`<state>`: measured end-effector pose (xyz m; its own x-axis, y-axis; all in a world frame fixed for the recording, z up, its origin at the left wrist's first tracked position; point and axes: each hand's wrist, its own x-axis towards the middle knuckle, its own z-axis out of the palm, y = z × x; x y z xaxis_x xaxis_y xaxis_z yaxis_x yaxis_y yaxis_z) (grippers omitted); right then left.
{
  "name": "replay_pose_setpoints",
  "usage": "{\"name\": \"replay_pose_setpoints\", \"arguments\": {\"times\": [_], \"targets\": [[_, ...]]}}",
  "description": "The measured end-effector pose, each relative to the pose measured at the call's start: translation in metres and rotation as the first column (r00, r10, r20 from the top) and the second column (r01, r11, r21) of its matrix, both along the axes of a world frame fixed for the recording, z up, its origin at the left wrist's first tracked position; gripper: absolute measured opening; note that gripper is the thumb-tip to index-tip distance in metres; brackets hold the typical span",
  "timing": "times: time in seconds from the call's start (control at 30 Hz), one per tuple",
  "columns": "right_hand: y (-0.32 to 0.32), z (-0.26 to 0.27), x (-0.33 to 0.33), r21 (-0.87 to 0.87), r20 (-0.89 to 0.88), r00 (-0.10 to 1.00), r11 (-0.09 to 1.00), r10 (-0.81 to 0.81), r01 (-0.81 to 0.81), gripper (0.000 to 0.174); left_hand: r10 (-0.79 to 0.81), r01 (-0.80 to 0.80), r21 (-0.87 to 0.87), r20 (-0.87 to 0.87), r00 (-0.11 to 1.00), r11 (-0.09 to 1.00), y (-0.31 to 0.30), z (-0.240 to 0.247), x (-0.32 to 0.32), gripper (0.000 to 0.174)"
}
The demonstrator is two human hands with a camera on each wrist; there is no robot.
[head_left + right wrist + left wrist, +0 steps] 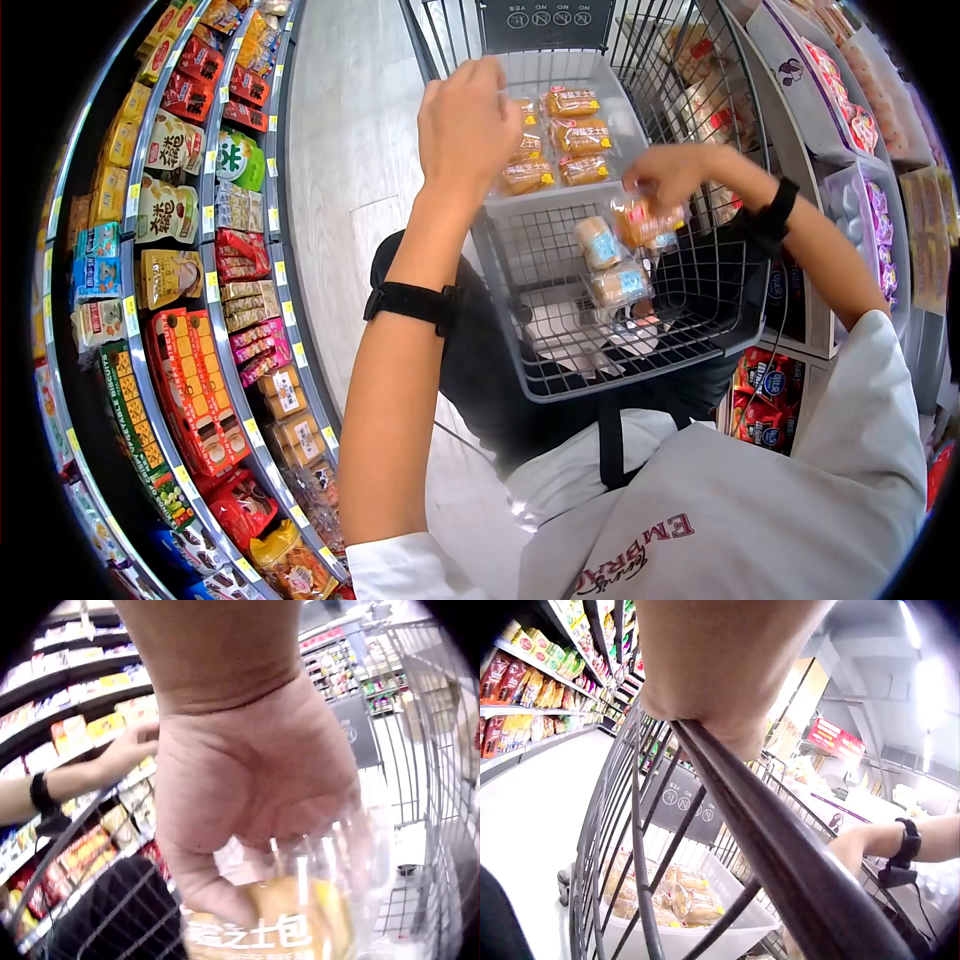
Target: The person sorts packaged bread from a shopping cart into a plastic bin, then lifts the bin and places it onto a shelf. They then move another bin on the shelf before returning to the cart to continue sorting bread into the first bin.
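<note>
My right hand (668, 178) grips a clear-wrapped cheese bun (277, 915), its thumb curled over the wrapper with white Chinese lettering. In the head view this bun (632, 222) hangs over the near mesh part of the shopping cart (640, 375), close above two round wrapped rolls (598, 242) with pale blue labels. My left hand (468, 125) bends over the cart's left rim (735, 795), its fingertips mostly hidden. Beside it, a translucent plastic bin (625, 95) in the cart holds several wrapped cheese buns (580, 137) in two columns.
Snack shelves (205, 250) line the left side of the aisle. On the right stands a display (800, 220) with boxed and bagged goods close to the cart. A dark sign panel (545, 22) hangs at the cart's far end. Pale floor (345, 130) runs between shelves and cart.
</note>
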<state>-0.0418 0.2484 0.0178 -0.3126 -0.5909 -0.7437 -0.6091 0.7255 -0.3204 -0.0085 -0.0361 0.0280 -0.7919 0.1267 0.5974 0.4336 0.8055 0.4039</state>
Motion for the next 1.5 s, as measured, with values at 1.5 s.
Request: {"name": "replay_pose_setpoints", "arguments": {"times": [1.5], "targets": [[-0.078,-0.067,0.056,0.243,0.286,0.958,0.964,0.031,-0.104,0.043,-0.100,0.101,-0.063,0.021,0.995,0.993,-0.001,0.008,0.004,0.015]]}}
